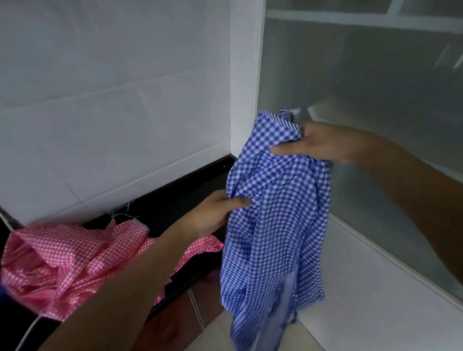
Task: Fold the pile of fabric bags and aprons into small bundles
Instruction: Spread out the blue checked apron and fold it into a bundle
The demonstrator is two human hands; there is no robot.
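Up in the air in front of the person hangs a blue checked cloth [273, 230], held by both hands in the head camera's view. The right hand [322, 144] grips its top edge, fingers closed around a bunched fold near the white wall corner [244, 96]. The left hand [218, 212] pinches the cloth's left side lower down, thumb on top and fingers tucked behind the fabric. From these two holds the cloth droops in loose folds, its lower end trailing down over the pale floor [217, 342], with a striped strip showing along the bottom.

Below and to the left, a pink checked cloth [70, 261] lies crumpled on the dark tabletop [176, 196], which runs along the tiled wall [96, 89]. The left forearm crosses over part of that pink heap. To the right stands a frosted glass panel [374, 88] in a white frame.
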